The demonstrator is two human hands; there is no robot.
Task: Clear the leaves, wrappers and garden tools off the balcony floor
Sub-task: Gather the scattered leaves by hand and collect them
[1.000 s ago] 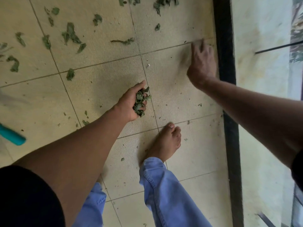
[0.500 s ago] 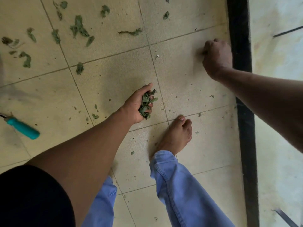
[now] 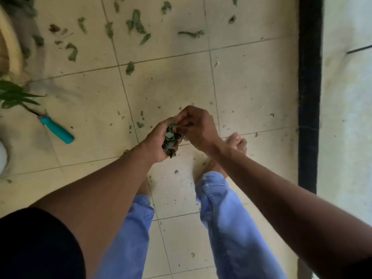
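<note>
Leaves (image 3: 171,140), a crumpled green wad, sat in the left hand (image 3: 159,142), whose fingers curled round them; the wad showed between thumb and fingers and stuck out below the fist. Right hand (image 3: 196,127) was pressed against the top of the same wad, fingers bent down into it and touching the left fingertips. Whether the right fingers pinched any leaf or only pushed on the wad could not be told; fingertips were hidden behind the knuckles. Both hands were held above the floor (image 3: 251,87), not resting on it.

Directly beyond the right wrist: bare toes of one foot (image 3: 237,141) on the tiles. Nearer the camera than the grip: two blue trouser legs (image 3: 227,218) and both forearms.

Small leaf crumbs (image 3: 140,124) lay on the tiles just left of the grip. Well left of the grip: a tool with a teal handle (image 3: 57,129), lying flat on the floor, its far end running under the green blades of a plant (image 3: 14,95) at the frame edge. The tool's working end was hidden.

Far past the grip, at the top of the view: loose leaves (image 3: 136,23) scattered over several tiles, each apart from the next, including a long curled one (image 3: 191,34).

Right of the grip, well apart: a black strip (image 3: 309,87) bordering the tiles, with a pale wall (image 3: 346,117) beyond it.
</note>
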